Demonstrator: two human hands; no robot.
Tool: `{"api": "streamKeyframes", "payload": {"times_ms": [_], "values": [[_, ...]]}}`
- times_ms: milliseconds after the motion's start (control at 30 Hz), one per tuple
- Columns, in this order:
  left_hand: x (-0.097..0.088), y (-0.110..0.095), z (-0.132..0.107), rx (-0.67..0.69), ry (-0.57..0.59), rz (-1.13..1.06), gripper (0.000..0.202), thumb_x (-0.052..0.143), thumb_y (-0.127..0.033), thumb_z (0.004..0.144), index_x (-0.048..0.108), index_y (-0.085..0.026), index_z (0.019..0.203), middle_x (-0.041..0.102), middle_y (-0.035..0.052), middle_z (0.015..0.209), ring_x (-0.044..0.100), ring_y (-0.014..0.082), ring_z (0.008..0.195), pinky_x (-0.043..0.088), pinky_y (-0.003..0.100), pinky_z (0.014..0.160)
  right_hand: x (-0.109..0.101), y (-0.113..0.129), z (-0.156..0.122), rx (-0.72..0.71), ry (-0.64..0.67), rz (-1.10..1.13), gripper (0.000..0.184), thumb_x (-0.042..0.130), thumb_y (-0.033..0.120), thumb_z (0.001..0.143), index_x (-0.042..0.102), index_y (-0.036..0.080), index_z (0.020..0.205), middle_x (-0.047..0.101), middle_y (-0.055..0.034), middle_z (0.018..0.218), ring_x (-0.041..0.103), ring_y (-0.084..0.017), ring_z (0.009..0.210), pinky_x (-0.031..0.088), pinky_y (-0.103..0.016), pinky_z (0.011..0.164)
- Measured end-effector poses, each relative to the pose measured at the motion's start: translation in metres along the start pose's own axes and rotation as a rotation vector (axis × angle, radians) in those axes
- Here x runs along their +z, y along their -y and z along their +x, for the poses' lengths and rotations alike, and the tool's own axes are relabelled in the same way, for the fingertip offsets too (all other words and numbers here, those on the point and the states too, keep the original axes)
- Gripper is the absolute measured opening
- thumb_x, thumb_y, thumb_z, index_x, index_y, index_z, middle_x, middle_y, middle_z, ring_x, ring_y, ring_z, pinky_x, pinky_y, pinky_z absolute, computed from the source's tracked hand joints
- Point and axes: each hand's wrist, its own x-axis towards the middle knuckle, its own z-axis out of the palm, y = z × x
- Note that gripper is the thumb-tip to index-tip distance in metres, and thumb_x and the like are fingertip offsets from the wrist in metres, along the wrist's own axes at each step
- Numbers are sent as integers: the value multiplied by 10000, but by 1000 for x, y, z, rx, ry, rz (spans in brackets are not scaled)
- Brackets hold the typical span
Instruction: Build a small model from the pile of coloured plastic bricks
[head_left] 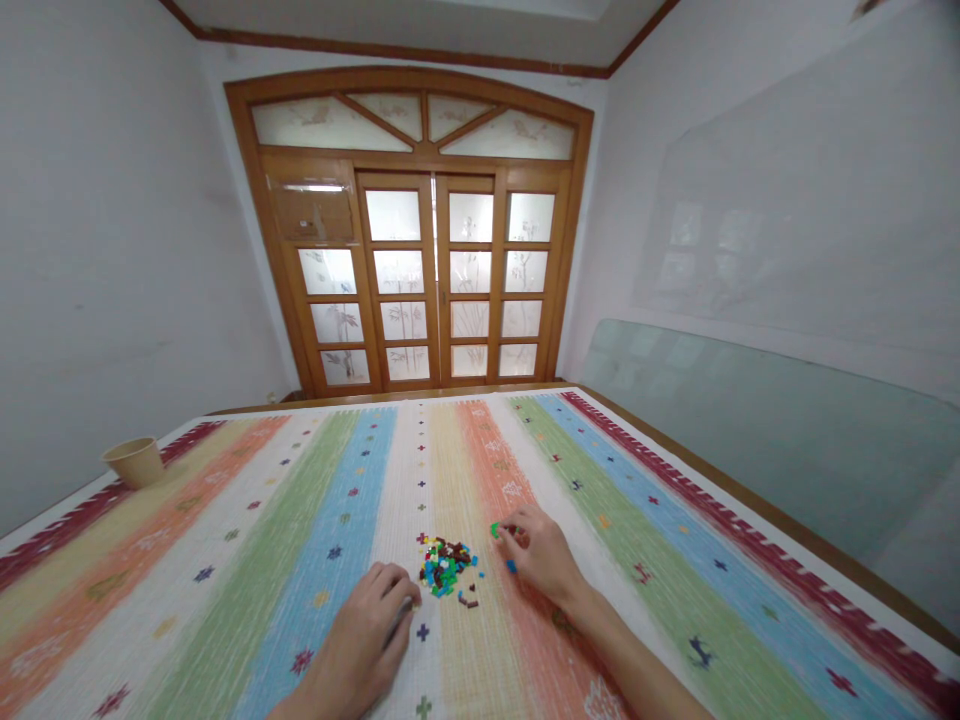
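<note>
Left hand [373,628] curled beside bricks [447,566]; right hand [541,556] touches green brick [495,530].

Small heap of tiny bricks [445,566]: blue, green, dark red, yellow; loose, jumbled, near centre. Green brick [495,530] apart, right of heap, touching right hand [541,555] fingertips. Blue brick [511,567] just nearer.

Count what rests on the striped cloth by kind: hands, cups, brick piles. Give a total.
Hands: 2, the left hand and the right hand
Cups: 1, the tan cup
Brick piles: 1, the pile of small coloured bricks, pieces too small to count
Total: 4
</note>
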Motion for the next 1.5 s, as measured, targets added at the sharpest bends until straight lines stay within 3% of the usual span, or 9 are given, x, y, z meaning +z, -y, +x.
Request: {"api": "streamKeyframes", "payload": {"times_ms": [367,1000,1233,1500], "values": [[1,1,-1,-13,31,6,202,515,-85,953,637,-243,986,677,62,1038,651,256,986,547,379,875,17,38,-24,-292,220,70,141,711,185,895,806,234,985,663,-61,1008,613,-209,976,454,-313,840],[2,-1,0,-15,45,19,209,500,-82,962,648,-222,1009,673,79,1043,651,262,988,561,400,875,20,35,-25,-279,259,66,114,711,178,892,762,211,989,633,-72,1056,594,-224,1004,464,-351,869],[1,-1,-2,0,48,50,369,543,-111,971,669,-268,1280,671,83,1099,650,264,1005,573,413,893,22,34,-26,-304,281,44,204,697,228,921,779,271,1103,619,-71,1072,574,-238,1035,464,-368,884],[4,1,-2,2,99,112,556,555,-69,937,609,-340,1420,642,75,1087,631,259,982,573,403,864,24,34,-27,-297,270,42,149,726,217,892,774,235,1032,621,-69,1056,574,-232,1026,459,-356,875]]}}
